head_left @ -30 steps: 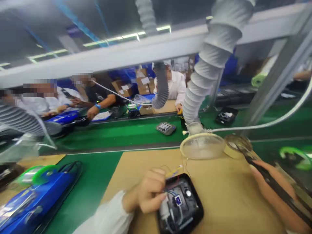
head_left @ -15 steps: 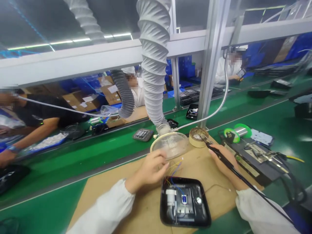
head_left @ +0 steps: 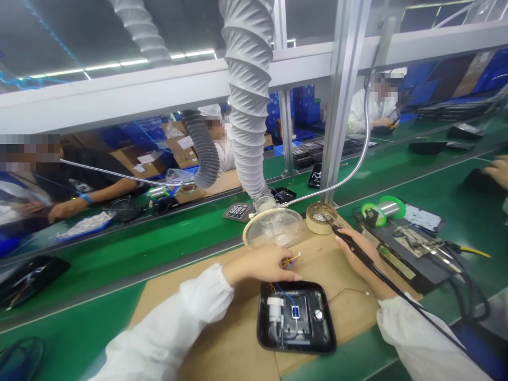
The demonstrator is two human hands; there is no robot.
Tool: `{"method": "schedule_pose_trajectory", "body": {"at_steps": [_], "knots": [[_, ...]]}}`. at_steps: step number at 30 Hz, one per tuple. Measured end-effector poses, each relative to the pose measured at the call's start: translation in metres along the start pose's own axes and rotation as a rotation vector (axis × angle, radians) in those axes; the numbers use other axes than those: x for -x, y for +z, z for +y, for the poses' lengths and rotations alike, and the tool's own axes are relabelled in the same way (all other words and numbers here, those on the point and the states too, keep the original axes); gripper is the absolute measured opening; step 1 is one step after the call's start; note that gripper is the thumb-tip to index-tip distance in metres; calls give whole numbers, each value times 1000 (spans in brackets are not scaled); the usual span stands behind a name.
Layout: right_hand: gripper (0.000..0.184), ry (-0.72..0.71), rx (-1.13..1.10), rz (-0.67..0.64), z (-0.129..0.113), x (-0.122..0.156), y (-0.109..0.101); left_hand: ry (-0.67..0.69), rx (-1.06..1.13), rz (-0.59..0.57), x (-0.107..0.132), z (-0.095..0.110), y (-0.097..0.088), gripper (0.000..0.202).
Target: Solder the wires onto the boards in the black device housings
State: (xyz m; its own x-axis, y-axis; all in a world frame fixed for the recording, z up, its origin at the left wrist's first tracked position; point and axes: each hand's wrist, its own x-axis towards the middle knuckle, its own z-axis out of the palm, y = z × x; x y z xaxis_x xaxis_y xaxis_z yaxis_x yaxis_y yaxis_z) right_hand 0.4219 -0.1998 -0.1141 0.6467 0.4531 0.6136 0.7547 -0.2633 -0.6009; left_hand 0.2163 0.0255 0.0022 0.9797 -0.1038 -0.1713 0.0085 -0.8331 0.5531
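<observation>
My left hand (head_left: 265,263) is closed on the thin coloured wires (head_left: 292,259) just above a black plastic housing (head_left: 317,341); their yellow and white ends stick out past my fingers. Inside the housing sit a white-wrapped cylinder (head_left: 275,309) and a small blue-and-white square part. My right hand (head_left: 357,251) grips a black soldering iron (head_left: 351,245), whose tip reaches into a tape roll (head_left: 317,225) with silvery bits in its middle. Beside that roll, a clear round fume hood (head_left: 273,227) stands over the cardboard (head_left: 222,323).
A solder spool (head_left: 383,210) and a dark soldering station (head_left: 413,248) stand at the right. A ribbed exhaust hose (head_left: 250,106) hangs in the middle. Behind the cardboard runs a green conveyor (head_left: 190,227) carrying a display panel (head_left: 238,211). Co-workers sit at left, back and right.
My left hand has moved right and its fingers have closed on the wires. The iron's tip stays at the tape roll. The display panel and a black part at left have shifted right along the conveyor.
</observation>
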Motion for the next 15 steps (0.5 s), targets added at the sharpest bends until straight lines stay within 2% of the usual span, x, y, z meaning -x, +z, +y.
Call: {"method": "schedule_pose_trajectory", "body": {"at_steps": [2,9,13,15], "knots": [[34,6,-1,1,1,0,1,34,71,8,-1,2,-1,35],[34,12,5,-11,2,-2,1,66,479,210,8,14,1,41],[32,49,19,-35,-2,-4,-1,45,964,180,15,21,7,32],[34,71,22,-38,-3,-5,-2,40,1041,190,17,21,10,27]]}}
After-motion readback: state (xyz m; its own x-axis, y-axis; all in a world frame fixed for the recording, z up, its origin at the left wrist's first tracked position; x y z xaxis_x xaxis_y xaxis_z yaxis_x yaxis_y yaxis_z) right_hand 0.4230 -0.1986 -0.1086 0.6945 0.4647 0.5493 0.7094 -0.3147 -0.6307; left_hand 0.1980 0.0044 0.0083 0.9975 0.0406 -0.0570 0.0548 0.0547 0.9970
